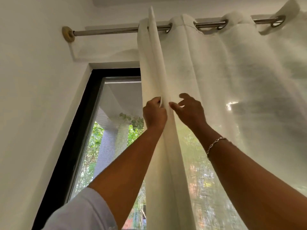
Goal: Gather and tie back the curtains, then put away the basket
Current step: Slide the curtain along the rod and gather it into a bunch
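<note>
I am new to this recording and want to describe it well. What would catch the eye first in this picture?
The pale curtain fills the right half, hanging from a metal rod at the top. In the middle, the left grip holds a curtain fold, while the right grip reaches for it with loose fingers. At the left, a dark-framed window shows green trees.

The left hand (154, 113) is raised against the left side of the curtain fold (170, 146), which is pinched in its curled fingers. The right hand (191, 110) is held just right of the fold, fingers loosely spread, a bracelet (216, 143) worn at the wrist.
</note>
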Demonstrator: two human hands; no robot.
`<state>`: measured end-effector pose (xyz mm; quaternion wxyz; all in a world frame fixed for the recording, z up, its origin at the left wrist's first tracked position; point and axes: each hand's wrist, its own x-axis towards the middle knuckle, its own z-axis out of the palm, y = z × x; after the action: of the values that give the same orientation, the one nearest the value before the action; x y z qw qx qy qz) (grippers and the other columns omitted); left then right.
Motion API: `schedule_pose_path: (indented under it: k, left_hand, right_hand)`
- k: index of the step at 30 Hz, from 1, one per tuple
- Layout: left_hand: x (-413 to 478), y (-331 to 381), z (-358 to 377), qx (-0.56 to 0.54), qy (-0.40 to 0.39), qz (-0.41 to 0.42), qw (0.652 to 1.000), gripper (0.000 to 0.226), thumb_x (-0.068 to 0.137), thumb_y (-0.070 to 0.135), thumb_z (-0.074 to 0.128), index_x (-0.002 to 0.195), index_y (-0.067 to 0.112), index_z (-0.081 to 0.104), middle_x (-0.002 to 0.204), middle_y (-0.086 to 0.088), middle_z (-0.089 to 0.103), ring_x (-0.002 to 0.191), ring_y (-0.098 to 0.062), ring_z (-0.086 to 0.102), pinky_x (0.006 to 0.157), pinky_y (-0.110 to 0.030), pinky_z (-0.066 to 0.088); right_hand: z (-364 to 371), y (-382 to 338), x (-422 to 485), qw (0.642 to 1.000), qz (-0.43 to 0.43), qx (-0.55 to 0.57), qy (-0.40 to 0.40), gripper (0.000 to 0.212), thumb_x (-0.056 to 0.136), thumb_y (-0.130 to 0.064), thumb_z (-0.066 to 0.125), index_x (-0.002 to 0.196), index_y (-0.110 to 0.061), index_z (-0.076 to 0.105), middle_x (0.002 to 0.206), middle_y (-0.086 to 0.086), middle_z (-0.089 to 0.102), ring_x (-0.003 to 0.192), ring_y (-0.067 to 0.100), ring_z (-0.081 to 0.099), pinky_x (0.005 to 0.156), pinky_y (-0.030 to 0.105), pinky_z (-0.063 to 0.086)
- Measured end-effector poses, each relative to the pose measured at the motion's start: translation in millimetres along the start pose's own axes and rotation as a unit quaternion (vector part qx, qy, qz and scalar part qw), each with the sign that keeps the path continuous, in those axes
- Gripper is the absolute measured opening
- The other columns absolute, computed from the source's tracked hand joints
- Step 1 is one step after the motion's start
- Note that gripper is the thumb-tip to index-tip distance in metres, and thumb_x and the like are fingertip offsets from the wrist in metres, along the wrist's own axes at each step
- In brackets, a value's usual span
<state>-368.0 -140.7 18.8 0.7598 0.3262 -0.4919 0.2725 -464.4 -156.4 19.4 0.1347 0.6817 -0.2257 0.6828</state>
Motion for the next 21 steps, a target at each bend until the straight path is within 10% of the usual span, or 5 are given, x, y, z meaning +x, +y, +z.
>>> schedule_pose_path:
  k: [10,14,17,21]
  left_hand:
    - [25.6,-8.5,-46.6,0.04,-0.052,-0.098,0.993,0.036,0.081,0.01,0.062,0.116,0.009,0.057,0.118,-0.01,0.062,0.104,-0.029,0.06,0.084,-0.034,0.047]
    - [32.6,-10.5,-53.7,0.021,-0.092,-0.094,0.991,0.003,0.082,0.007,0.057,0.08,0.009,0.058,0.083,-0.01,0.058,0.081,-0.026,0.057,0.072,-0.033,0.048]
    - [35.7,-13.3,-53.0,-0.023,-0.112,-0.106,0.988,0.022,0.086,0.019,0.056,0.067,0.011,0.051,0.071,-0.005,0.054,0.078,-0.026,0.057,0.079,-0.044,0.055]
    - [39.6,-17.7,-52.0,0.028,-0.093,-0.087,0.991,0.049,0.083,0.047,0.059,0.102,0.001,0.059,0.102,-0.015,0.064,0.096,-0.03,0.062,0.079,-0.035,0.049]
  right_hand:
    - [38.3,-30.9,-2.5,0.999,-0.035,-0.003,-0.002,0.034,0.093,-0.012,0.041,0.125,-0.011,0.051,0.119,0.013,0.062,0.11,0.03,0.055,0.087,0.034,0.042]
    - [43.2,-36.4,3.5,1.0,-0.006,0.016,-0.001,0.033,0.094,-0.01,0.039,0.123,-0.01,0.054,0.124,0.012,0.06,0.114,0.028,0.053,0.088,0.031,0.039]
    - [47.9,-39.7,1.9,1.0,-0.008,0.012,-0.019,0.038,0.089,-0.002,0.038,0.122,-0.011,0.055,0.12,0.012,0.062,0.112,0.027,0.055,0.088,0.031,0.041]
    - [54.4,-42.0,-2.6,0.997,-0.03,0.0,-0.07,0.044,0.086,0.004,0.038,0.123,-0.013,0.055,0.115,0.01,0.064,0.109,0.025,0.058,0.091,0.033,0.045]
